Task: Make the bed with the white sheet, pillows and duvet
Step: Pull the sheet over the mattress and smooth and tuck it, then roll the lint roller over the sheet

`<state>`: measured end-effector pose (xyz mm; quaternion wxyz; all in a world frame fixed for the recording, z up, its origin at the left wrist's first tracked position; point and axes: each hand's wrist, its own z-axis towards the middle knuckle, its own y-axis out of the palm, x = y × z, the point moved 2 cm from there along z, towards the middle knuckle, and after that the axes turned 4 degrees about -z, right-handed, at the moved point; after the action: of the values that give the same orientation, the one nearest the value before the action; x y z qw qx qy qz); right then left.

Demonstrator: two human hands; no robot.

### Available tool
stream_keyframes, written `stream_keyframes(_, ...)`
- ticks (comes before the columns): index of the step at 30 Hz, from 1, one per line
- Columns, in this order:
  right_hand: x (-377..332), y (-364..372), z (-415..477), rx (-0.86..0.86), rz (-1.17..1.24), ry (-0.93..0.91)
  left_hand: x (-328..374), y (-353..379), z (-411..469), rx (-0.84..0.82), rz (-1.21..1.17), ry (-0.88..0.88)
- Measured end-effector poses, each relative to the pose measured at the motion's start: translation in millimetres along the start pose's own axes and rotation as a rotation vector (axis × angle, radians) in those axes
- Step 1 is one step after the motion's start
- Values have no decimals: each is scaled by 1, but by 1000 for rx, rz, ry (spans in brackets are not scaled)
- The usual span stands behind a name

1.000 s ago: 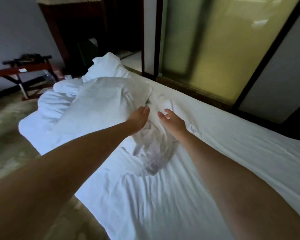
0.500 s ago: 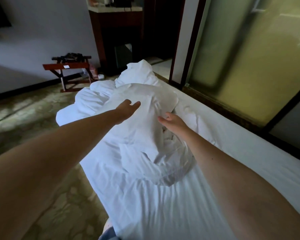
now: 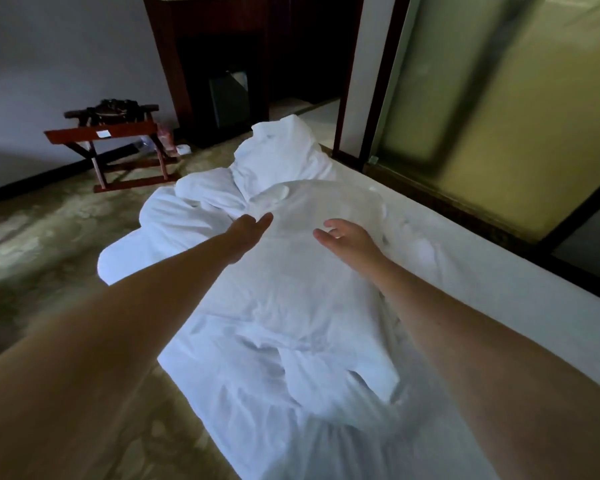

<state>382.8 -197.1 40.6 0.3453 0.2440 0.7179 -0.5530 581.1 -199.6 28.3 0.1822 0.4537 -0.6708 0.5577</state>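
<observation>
**Bed** [image 3: 499, 278]: the long axis runs straight away from the camera. The right long edge lies close along a frosted glass partition [image 3: 499, 116], so there is little room on that side. The left long edge is open to the carpeted floor [image 3: 42, 244], which gives free room to step and pull.

**White sheet** [image 3: 291, 317]: loose and bunched in a strip down the middle of the bed, its long axis along the bed's. It reaches neither long edge. The far part bulges up in a smooth dome directly ahead of the hands. The near end is folded on itself.

**Heap of white bedding** [image 3: 281, 150]: at the far end, just beyond the dome. It is the duvet and probably the pillows, but I cannot separate them.

**Luggage rack** [image 3: 118, 136]: on the floor to the left, well apart from the bed.

**Left hand** [image 3: 252, 225]: fingers straight and together, at the dome's left rim. I cannot tell whether it touches.

**Right hand** [image 3: 347, 237]: fingers loosely spread, palm turned inward, holding nothing. It is over the sheet just short of the dome, slightly nearer the camera than the left hand.

**Judgement:** spreading has barely begun. The next move calls for taking hold of the sheet's edges and drawing it crosswise, with the left side the easier one. The heap blocks the far end.
</observation>
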Motion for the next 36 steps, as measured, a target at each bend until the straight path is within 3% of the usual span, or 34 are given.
stream_keyframes(9,-52,115,109,-65,98,8,-95,-56,128,-38,-133,-184)
stream_keyframes(13,-51,128,140,-64,98,46,-108,-41,165,-144,-218,-213)
stream_keyframes(18,-57,142,178,-45,204,106,-101,-5,189,-403,-447,-290)
stream_keyframes(24,-70,169,219,-168,348,163,-107,18,220,-485,-632,-415)
stream_keyframes(26,-71,174,227,-210,348,183,-109,17,233,-434,-717,-422)
stream_keyframes(31,-60,186,246,-319,137,132,-130,4,272,-87,-722,-517)
stream_keyframes(36,-16,199,265,-473,-113,201,-167,33,305,-186,-851,-618)
